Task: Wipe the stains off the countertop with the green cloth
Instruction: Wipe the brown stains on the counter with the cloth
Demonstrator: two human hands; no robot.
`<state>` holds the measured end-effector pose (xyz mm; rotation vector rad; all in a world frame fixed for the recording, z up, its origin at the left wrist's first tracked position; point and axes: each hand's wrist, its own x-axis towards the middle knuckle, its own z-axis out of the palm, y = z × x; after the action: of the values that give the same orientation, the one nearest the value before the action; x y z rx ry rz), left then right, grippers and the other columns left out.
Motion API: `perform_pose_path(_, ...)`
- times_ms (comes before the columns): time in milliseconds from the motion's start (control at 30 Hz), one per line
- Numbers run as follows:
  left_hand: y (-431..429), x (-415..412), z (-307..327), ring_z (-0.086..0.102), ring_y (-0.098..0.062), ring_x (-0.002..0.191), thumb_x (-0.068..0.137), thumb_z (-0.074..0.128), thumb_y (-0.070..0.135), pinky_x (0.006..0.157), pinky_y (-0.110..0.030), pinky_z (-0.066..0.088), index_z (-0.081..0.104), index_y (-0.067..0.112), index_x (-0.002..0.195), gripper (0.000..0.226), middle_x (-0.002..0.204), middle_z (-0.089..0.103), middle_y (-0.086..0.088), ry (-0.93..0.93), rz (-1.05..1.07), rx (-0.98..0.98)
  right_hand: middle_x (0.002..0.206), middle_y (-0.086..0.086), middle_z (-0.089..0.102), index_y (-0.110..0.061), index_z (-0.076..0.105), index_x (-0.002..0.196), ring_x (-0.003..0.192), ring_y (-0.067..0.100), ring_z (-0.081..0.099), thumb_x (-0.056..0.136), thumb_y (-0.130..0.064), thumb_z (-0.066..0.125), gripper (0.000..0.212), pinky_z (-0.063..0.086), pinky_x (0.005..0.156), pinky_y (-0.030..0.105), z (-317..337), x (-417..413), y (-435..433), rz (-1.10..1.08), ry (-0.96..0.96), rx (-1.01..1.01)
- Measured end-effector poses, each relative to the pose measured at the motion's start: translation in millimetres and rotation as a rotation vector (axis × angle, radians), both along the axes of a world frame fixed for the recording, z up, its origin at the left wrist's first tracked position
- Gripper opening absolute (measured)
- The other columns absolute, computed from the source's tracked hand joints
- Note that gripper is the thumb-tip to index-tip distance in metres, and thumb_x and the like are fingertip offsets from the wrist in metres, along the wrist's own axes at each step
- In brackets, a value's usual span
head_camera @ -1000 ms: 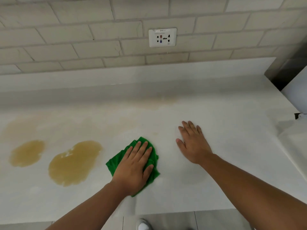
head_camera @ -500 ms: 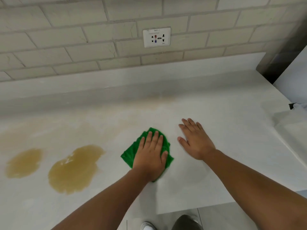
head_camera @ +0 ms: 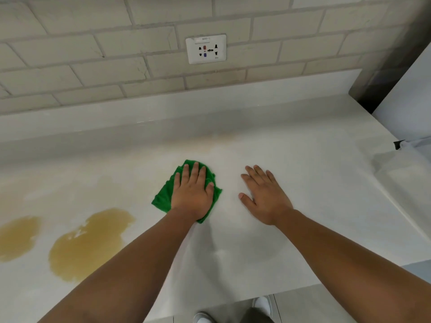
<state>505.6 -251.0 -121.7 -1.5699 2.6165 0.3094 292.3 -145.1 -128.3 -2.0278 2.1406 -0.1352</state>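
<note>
From my feed, nearest: large brown stain point(head_camera: 89, 243) at lower left of the countertop point(head_camera: 303, 183), smaller stain point(head_camera: 17, 237) left of it, both unwiped. Left hand point(head_camera: 192, 194) lies flat, fingers spread, pressing the green cloth point(head_camera: 163, 199) onto the counter, right of the stains and apart from them. Right hand point(head_camera: 264, 197) lies flat and open on bare counter, gripping nothing. Behind: wall socket point(head_camera: 206, 49) on brick tile. No containers visible.

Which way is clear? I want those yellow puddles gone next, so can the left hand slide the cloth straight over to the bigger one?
Probably yes. The left hand lies flat on the green cloth, and only bare countertop separates it from the larger stain to its left.
</note>
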Motion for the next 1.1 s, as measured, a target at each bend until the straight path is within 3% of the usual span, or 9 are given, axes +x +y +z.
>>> perform_pose_path(133, 27, -8, 1, -0.014, -0.021, 0.154, 0.104, 0.008, 0.050, 0.125, -0.045, -0.006, 0.001, 0.024, 0.161, 0.063, 0.169, -0.007, 0.003, -0.007, -0.188, -0.013, 0.168, -0.001, 0.001, -0.019, 0.016, 0.159, 0.154, 0.016, -0.009, 0.094, -0.064, 0.003, 0.080, 0.000, 0.125, 0.044, 2, 2, 1, 0.007, -0.012, -0.002)
perform_pose_path(300, 54, 58, -1, -0.014, -0.016, 0.154, 0.104, 0.012, 0.055, 0.125, -0.042, -0.004, 0.007, 0.026, 0.162, 0.065, 0.168, -0.005, 0.006, 0.015, -0.403, -0.040, 0.168, 0.000, -0.001, -0.019, 0.014, 0.160, 0.153, 0.016, -0.012, 0.098, -0.061, 0.004, 0.076, 0.000, 0.125, 0.044, -1, 1, 1, 0.011, -0.024, -0.008)
perform_pose_path(433, 17, 75, -1, -0.011, -0.015, 0.154, 0.100, 0.003, 0.059, 0.125, -0.041, -0.003, 0.010, 0.024, 0.162, 0.071, 0.169, 0.000, 0.004, -0.011, -0.289, -0.060, 0.168, 0.001, 0.002, -0.017, 0.017, 0.159, 0.154, 0.017, -0.009, 0.099, -0.061, 0.005, 0.075, 0.001, 0.125, 0.044, -2, 1, 1, 0.010, -0.021, -0.030)
perform_pose_path(633, -15, 4, 0, -0.010, -0.025, 0.155, 0.102, 0.005, 0.052, 0.125, -0.045, -0.004, 0.002, 0.020, 0.162, 0.068, 0.169, -0.007, -0.001, -0.033, -0.012, -0.017, 0.168, 0.000, 0.002, -0.018, 0.017, 0.159, 0.154, 0.016, -0.009, 0.097, -0.062, 0.003, 0.077, 0.002, 0.125, 0.044, -1, 1, 0, -0.005, -0.020, -0.027)
perform_pose_path(800, 3, -12, -1, -0.012, -0.023, 0.155, 0.103, 0.004, 0.052, 0.125, -0.045, -0.005, 0.000, 0.021, 0.161, 0.066, 0.169, -0.008, 0.000, -0.030, -0.121, -0.016, 0.168, -0.001, 0.001, -0.019, 0.016, 0.159, 0.154, 0.015, -0.009, 0.097, -0.061, 0.001, 0.077, 0.001, 0.125, 0.043, 2, 3, 0, -0.005, -0.019, -0.009)
perform_pose_path(1000, 36, 45, -1, -0.016, -0.014, 0.153, 0.101, 0.005, 0.057, 0.125, -0.041, -0.005, 0.004, 0.026, 0.162, 0.068, 0.168, -0.007, 0.008, 0.015, -0.399, -0.043, 0.168, -0.001, -0.001, -0.019, 0.014, 0.160, 0.153, 0.015, -0.012, 0.100, -0.060, 0.006, 0.073, -0.001, 0.125, 0.043, 2, 3, 1, -0.006, -0.006, -0.002)
perform_pose_path(1100, 22, 63, -2, -0.014, -0.011, 0.153, 0.101, 0.008, 0.059, 0.125, -0.039, -0.005, 0.009, 0.028, 0.161, 0.068, 0.168, -0.002, 0.009, 0.053, -0.379, -0.051, 0.168, -0.001, -0.002, -0.019, 0.013, 0.160, 0.153, 0.014, -0.013, 0.100, -0.060, 0.006, 0.073, -0.001, 0.125, 0.043, 1, 3, 2, -0.008, -0.006, -0.002)
